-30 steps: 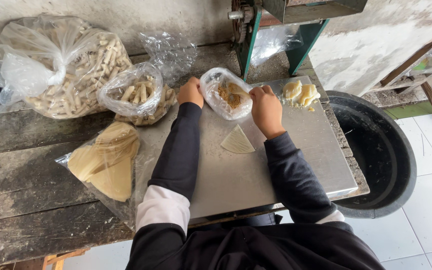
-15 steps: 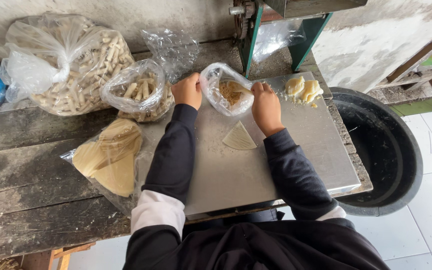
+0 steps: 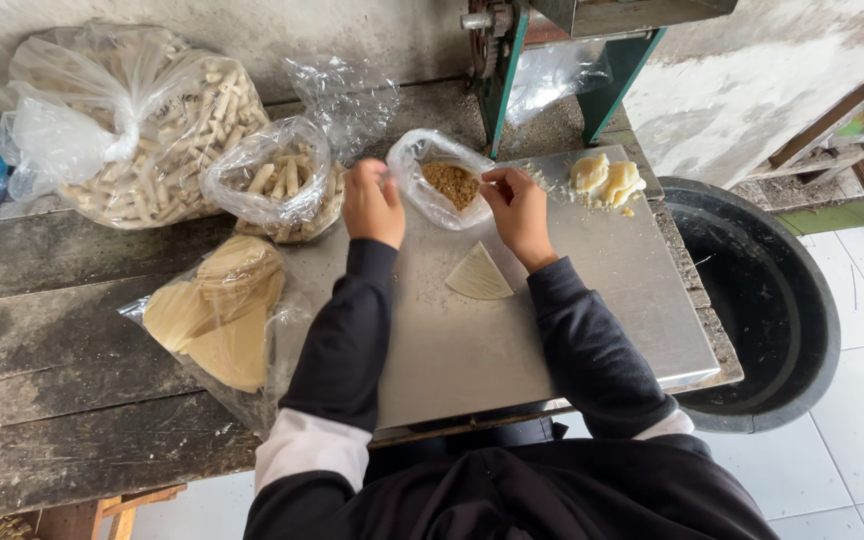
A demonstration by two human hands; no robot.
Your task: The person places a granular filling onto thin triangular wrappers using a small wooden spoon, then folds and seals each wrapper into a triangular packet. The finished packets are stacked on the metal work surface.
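Both hands, left hand (image 3: 372,203) and right hand (image 3: 518,208), pinch the rim of the limp, light filling bag (image 3: 440,180), holding it open; grip there, since thin plastic slips.

A small home food-making workshop: a worn dark wooden bench (image 3: 72,330) carries a steel work sheet (image 3: 552,330), clear plastic bags of rolled pastry sticks (image 3: 142,130), beside a green-framed metal machine (image 3: 572,50) and rough plaster wall (image 3: 752,80).
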